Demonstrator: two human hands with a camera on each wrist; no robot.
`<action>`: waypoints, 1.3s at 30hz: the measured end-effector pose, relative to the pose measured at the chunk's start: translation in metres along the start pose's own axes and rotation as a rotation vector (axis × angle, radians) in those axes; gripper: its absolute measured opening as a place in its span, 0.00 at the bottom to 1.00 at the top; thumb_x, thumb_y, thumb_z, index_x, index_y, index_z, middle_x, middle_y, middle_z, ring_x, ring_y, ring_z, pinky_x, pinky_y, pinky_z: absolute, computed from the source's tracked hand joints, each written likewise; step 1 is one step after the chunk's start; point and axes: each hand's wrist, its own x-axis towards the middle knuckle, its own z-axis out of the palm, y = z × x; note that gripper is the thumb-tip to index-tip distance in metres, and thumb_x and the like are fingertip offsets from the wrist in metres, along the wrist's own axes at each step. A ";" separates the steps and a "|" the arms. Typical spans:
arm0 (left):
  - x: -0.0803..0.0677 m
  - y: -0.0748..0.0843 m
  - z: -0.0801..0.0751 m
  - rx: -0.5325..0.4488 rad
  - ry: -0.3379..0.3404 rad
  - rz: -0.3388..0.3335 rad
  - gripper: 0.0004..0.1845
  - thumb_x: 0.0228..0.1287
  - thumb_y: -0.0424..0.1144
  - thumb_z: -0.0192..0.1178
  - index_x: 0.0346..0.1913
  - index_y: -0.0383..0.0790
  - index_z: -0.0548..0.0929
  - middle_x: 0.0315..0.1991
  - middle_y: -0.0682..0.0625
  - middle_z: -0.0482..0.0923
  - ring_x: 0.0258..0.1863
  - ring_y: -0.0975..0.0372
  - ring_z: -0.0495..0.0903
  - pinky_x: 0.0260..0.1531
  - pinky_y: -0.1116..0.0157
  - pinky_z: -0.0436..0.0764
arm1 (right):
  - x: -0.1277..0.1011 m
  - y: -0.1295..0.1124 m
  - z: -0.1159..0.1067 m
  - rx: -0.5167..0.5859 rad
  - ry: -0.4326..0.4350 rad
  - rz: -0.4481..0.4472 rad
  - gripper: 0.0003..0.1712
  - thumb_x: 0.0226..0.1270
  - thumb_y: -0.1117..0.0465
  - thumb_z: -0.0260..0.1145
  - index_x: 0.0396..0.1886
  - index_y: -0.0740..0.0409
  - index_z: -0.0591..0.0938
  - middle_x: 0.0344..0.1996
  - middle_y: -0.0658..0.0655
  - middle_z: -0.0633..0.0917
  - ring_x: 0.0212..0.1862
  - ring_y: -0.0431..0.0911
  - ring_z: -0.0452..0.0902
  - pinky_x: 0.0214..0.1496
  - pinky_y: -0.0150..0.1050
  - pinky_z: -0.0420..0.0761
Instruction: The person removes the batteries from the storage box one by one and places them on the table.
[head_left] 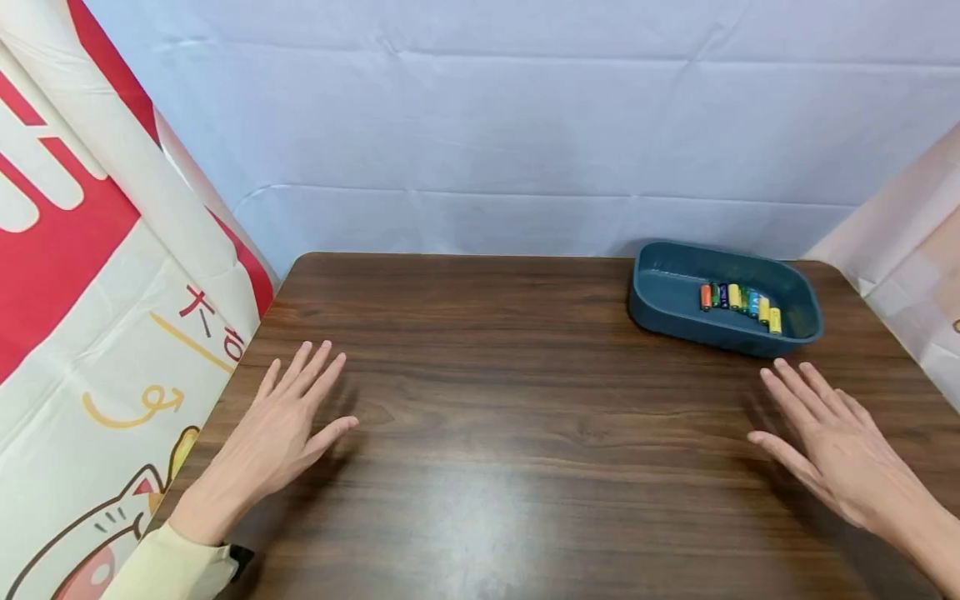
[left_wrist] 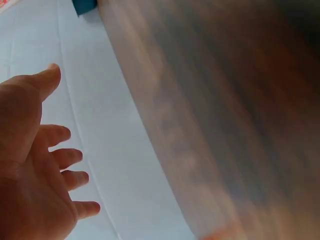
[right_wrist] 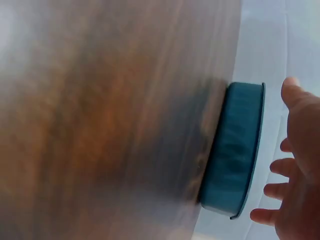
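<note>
Lying side by side toward the right of a dark-blue tray (head_left: 670, 289), small coloured batteries (head_left: 734, 297) are contained at the far right of the bench (head_left: 487, 375). Left hand (head_left: 279, 433) and right hand (head_left: 846, 458) are both held with fingers extended; the tray is positioned just beyond the right hand's fingertips, well apart from the left.

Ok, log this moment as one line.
Left hand: outstretched, holding nothing | Right hand: outstretched, holding nothing, near blue tray | Batteries: inside tray | Tray: on table, far right
</note>
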 end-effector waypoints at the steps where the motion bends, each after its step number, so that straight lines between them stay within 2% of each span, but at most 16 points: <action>1: 0.004 0.002 0.000 -0.009 0.003 0.008 0.43 0.73 0.59 0.61 0.81 0.39 0.60 0.81 0.39 0.53 0.81 0.44 0.49 0.75 0.41 0.46 | 0.002 0.001 -0.002 0.007 0.012 0.013 0.49 0.79 0.46 0.62 0.84 0.64 0.48 0.81 0.71 0.47 0.82 0.63 0.31 0.75 0.69 0.35; 5: 0.025 0.013 0.002 -0.085 -0.010 0.021 0.42 0.76 0.57 0.59 0.81 0.37 0.59 0.82 0.41 0.52 0.81 0.46 0.48 0.75 0.41 0.50 | 0.011 0.012 -0.008 0.056 0.102 0.056 0.46 0.81 0.49 0.61 0.81 0.73 0.52 0.77 0.78 0.53 0.79 0.72 0.43 0.76 0.67 0.42; 9: 0.059 0.030 0.004 -0.220 -0.007 0.025 0.41 0.77 0.57 0.57 0.82 0.38 0.58 0.82 0.46 0.51 0.81 0.51 0.48 0.74 0.44 0.55 | 0.021 0.025 -0.012 0.151 0.164 0.131 0.45 0.83 0.49 0.57 0.79 0.76 0.49 0.76 0.82 0.51 0.76 0.77 0.45 0.75 0.69 0.42; 12: 0.087 0.046 0.005 -0.327 -0.017 0.024 0.41 0.78 0.59 0.55 0.83 0.42 0.55 0.83 0.52 0.49 0.82 0.57 0.48 0.75 0.48 0.56 | 0.026 0.035 -0.017 0.214 0.165 0.219 0.46 0.85 0.48 0.53 0.80 0.75 0.44 0.77 0.82 0.46 0.74 0.80 0.45 0.71 0.73 0.46; 14: 0.107 0.056 0.006 -0.406 -0.026 0.023 0.41 0.79 0.59 0.53 0.83 0.44 0.54 0.83 0.55 0.47 0.81 0.60 0.48 0.76 0.52 0.56 | 0.031 0.041 -0.020 0.265 0.160 0.274 0.45 0.86 0.49 0.51 0.81 0.72 0.41 0.76 0.83 0.47 0.70 0.83 0.49 0.67 0.76 0.52; 17: 0.139 0.074 0.012 -0.517 -0.029 0.018 0.40 0.79 0.58 0.53 0.83 0.44 0.53 0.83 0.54 0.49 0.81 0.62 0.50 0.76 0.56 0.55 | 0.038 0.051 -0.022 0.354 0.167 0.335 0.43 0.87 0.52 0.49 0.83 0.68 0.38 0.76 0.83 0.47 0.67 0.86 0.53 0.61 0.78 0.57; 19: 0.159 0.087 0.019 -0.566 -0.034 0.028 0.40 0.79 0.56 0.55 0.83 0.42 0.54 0.82 0.50 0.52 0.80 0.60 0.52 0.76 0.57 0.55 | 0.042 0.057 -0.021 0.421 0.169 0.361 0.43 0.87 0.54 0.49 0.83 0.66 0.36 0.76 0.82 0.46 0.68 0.86 0.51 0.61 0.78 0.56; 22: 0.185 0.109 0.031 -0.590 -0.084 0.018 0.39 0.79 0.55 0.55 0.83 0.43 0.55 0.81 0.47 0.54 0.80 0.57 0.54 0.76 0.57 0.55 | 0.045 0.066 -0.019 0.460 0.156 0.380 0.43 0.86 0.54 0.49 0.83 0.66 0.35 0.78 0.79 0.43 0.70 0.84 0.48 0.61 0.78 0.56; 26: 0.216 0.137 0.051 -0.595 -0.166 0.002 0.39 0.79 0.57 0.54 0.84 0.47 0.53 0.81 0.47 0.54 0.80 0.56 0.54 0.76 0.57 0.56 | 0.050 0.078 -0.014 0.471 0.124 0.395 0.46 0.86 0.52 0.50 0.82 0.67 0.35 0.78 0.79 0.44 0.69 0.85 0.49 0.59 0.79 0.58; 30: 0.241 0.159 0.071 -0.637 -0.203 -0.012 0.40 0.79 0.57 0.55 0.84 0.48 0.53 0.82 0.49 0.54 0.80 0.58 0.53 0.76 0.59 0.57 | 0.053 0.091 -0.008 0.502 0.082 0.380 0.47 0.85 0.51 0.52 0.83 0.66 0.35 0.78 0.80 0.44 0.70 0.84 0.49 0.61 0.76 0.57; 32: 0.252 0.168 0.080 -0.674 -0.215 -0.026 0.40 0.78 0.57 0.56 0.84 0.49 0.54 0.82 0.51 0.54 0.80 0.59 0.53 0.75 0.59 0.57 | 0.054 0.096 -0.005 0.499 0.063 0.374 0.47 0.84 0.50 0.53 0.83 0.65 0.36 0.78 0.78 0.45 0.71 0.82 0.50 0.74 0.57 0.62; 35: 0.266 0.181 0.092 -0.716 -0.224 -0.047 0.39 0.78 0.57 0.56 0.84 0.50 0.54 0.82 0.52 0.54 0.80 0.60 0.52 0.75 0.58 0.58 | 0.056 0.101 -0.003 0.484 0.049 0.364 0.48 0.84 0.49 0.54 0.83 0.63 0.36 0.79 0.76 0.45 0.71 0.81 0.51 0.72 0.57 0.65; 36: 0.271 0.185 0.095 -0.723 -0.227 -0.056 0.39 0.78 0.56 0.56 0.83 0.50 0.55 0.82 0.53 0.54 0.80 0.61 0.52 0.75 0.59 0.58 | 0.057 0.102 -0.003 0.475 0.050 0.364 0.48 0.84 0.49 0.54 0.84 0.62 0.37 0.79 0.75 0.46 0.71 0.81 0.52 0.73 0.43 0.67; 38: 0.280 0.193 0.102 -0.726 -0.233 -0.068 0.39 0.78 0.56 0.56 0.83 0.51 0.55 0.82 0.54 0.53 0.80 0.62 0.52 0.75 0.60 0.58 | 0.059 0.103 -0.003 0.466 0.049 0.362 0.48 0.83 0.49 0.55 0.84 0.61 0.38 0.79 0.75 0.48 0.71 0.80 0.53 0.71 0.43 0.69; 39: 0.284 0.197 0.105 -0.728 -0.235 -0.066 0.39 0.78 0.56 0.56 0.83 0.51 0.55 0.82 0.54 0.53 0.80 0.62 0.52 0.75 0.61 0.58 | 0.060 0.104 -0.003 0.465 0.045 0.362 0.48 0.83 0.49 0.55 0.84 0.60 0.38 0.79 0.77 0.49 0.70 0.81 0.53 0.69 0.56 0.69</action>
